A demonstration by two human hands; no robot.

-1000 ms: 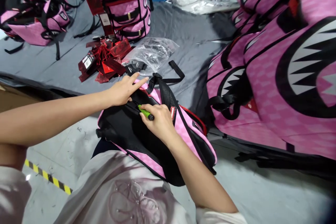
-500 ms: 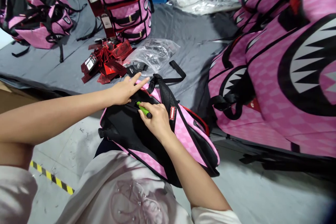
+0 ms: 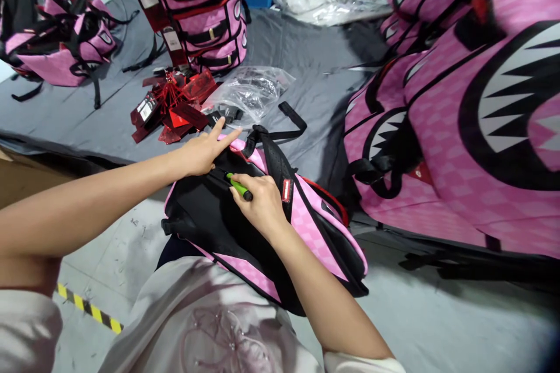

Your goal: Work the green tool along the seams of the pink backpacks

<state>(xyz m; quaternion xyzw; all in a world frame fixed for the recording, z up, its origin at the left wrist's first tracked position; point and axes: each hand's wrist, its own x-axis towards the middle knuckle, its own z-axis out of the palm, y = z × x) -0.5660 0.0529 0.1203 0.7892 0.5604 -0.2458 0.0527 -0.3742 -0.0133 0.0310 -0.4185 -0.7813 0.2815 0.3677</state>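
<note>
A pink and black backpack (image 3: 210,210) lies across my lap, leaning against the table edge, with its black back panel facing up. My left hand (image 3: 203,151) rests at its upper end, two fingers stretched out and spread; the other fingers curl down by the black fabric, partly hidden. My right hand (image 3: 260,201) is closed around a short green pen-shaped tool (image 3: 238,186) with a black end. The tool's far tip points at the black fabric below my left hand; its exact kind is unclear. A black shoulder strap (image 3: 280,157) runs beside my right hand.
Beyond the backpack lie red hang tags (image 3: 175,108) and a clear plastic bag (image 3: 251,90) on the grey-covered table (image 3: 301,52). Stacked pink bags (image 3: 205,23) stand behind them. Large pink shark-mouth backpacks (image 3: 437,128) fill the right; more pink bags (image 3: 56,41) lie at left.
The view has shifted slightly. My left hand has moved a little left, its spread fingers pointing more upward. My right hand still holds the green tool in nearly the same place.
</note>
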